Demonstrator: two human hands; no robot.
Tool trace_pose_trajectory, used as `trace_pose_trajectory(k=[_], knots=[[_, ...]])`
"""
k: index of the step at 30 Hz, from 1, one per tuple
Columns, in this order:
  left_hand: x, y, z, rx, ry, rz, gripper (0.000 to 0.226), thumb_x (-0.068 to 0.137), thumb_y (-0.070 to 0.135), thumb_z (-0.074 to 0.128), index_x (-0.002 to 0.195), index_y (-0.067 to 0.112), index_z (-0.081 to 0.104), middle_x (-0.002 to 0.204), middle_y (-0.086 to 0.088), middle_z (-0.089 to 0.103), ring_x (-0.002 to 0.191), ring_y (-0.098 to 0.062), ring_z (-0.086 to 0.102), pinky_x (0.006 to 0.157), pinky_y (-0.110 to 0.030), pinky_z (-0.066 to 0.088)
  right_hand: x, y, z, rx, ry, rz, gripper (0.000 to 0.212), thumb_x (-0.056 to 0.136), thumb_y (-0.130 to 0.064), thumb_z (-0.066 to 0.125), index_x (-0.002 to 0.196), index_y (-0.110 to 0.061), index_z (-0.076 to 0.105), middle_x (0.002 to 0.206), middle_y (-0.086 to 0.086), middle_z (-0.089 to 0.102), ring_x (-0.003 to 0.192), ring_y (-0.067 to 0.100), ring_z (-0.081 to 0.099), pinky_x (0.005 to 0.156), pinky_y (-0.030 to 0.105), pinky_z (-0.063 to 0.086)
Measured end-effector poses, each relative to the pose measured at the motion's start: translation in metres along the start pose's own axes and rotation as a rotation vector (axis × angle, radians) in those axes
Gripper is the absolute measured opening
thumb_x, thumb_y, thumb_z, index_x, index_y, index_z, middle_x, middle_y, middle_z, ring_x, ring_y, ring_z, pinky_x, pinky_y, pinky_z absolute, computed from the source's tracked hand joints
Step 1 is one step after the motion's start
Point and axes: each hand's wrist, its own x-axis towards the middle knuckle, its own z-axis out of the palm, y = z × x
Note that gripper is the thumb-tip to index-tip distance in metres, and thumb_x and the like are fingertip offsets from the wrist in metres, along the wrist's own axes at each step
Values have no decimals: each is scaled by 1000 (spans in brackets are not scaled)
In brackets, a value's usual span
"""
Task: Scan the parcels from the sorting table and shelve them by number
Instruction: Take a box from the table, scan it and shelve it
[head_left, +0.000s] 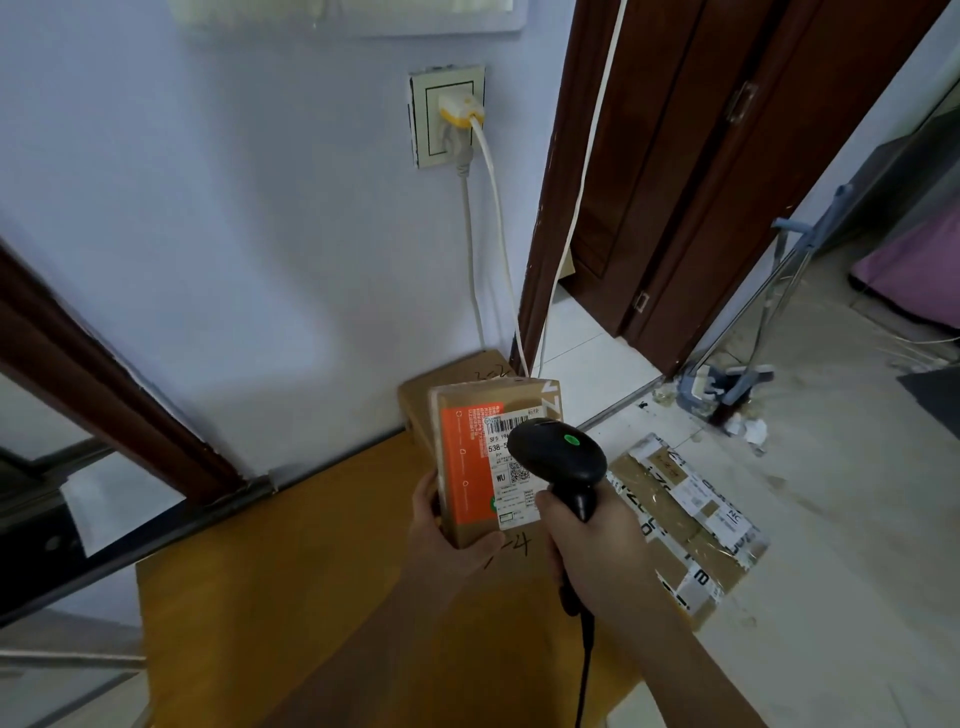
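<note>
1. Two hands are busy: the left hand clasps a small cardboard parcel from below and behind, thumb on its near lower edge, holding it upright above a large brown carton.
2. That parcel carries an orange panel and a white shipping label with a barcode and a QR code; its flaps are sealed, so its contents cannot be seen.
3. The right hand is clenched around the handle of a black barcode scanner, whose head, with a green light lit, sits just before the label; its cable hangs down.
4. Another brown box stands behind the parcel against the wall.
5. A taped, closed parcel lies on the tiled floor to the right.
</note>
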Motion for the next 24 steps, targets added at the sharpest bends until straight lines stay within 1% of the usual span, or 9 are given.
trace_pose_trajectory(k=[3,7,10,12,15,17,19,22,24], knots=[[-15,0,-6,-11,-7,33,108,59,44,96,146,45,30,142,14,53,125,3,62,82,-24,62,-21,-4,1,-11,17,0,19,95,-22,62,77,-23,54,53,2,49,42,10,49,44,23,42],[-42,3,-18,-26,-12,57,116,51,63,97,145,48,31,142,14,54,127,-4,62,84,-29,63,-56,-14,4,18,11,-9,15,97,-22,61,87,-30,53,51,-3,53,42,7,52,43,18,43],[-68,7,-31,-29,-35,98,113,53,60,96,145,42,33,142,17,53,126,3,61,85,-23,61,-89,-20,11,8,2,-22,8,99,-21,58,94,-24,53,47,-1,54,41,10,54,43,20,45],[-87,6,-41,-23,-64,121,118,55,59,96,149,34,30,143,17,52,127,4,60,87,-19,59,-113,-22,18,-30,13,-34,12,100,-21,57,88,-17,55,47,1,55,41,14,54,45,26,47],[-120,3,-57,-18,-93,131,115,62,44,97,152,26,27,143,14,53,126,10,58,89,-13,55,-151,-22,29,-27,37,-29,18,98,-20,58,82,-13,55,47,2,54,41,18,53,49,32,47],[-143,2,-68,-31,-113,106,108,71,27,98,150,33,25,139,21,51,119,22,54,84,-8,53,-177,-20,36,-10,51,-40,14,97,-19,59,85,-15,53,47,4,54,41,20,52,48,32,46],[-166,2,-78,-45,-135,88,107,76,20,94,151,42,20,136,28,48,113,28,52,78,-8,54,-202,-18,42,13,69,-47,11,96,-17,59,88,-15,53,49,6,54,41,21,51,47,32,46],[-194,-2,-91,-19,-155,82,108,77,25,93,151,48,16,136,34,44,117,20,50,76,-2,50,-237,-15,48,22,88,-52,10,96,-16,60,90,-11,55,52,6,55,42,21,52,46,32,47],[-211,-4,-96,-7,-164,83,109,77,30,93,150,50,16,136,37,42,123,15,47,83,-3,49,-258,-14,51,12,91,-55,8,96,-16,60,91,-12,55,52,6,56,43,21,53,47,31,48]])
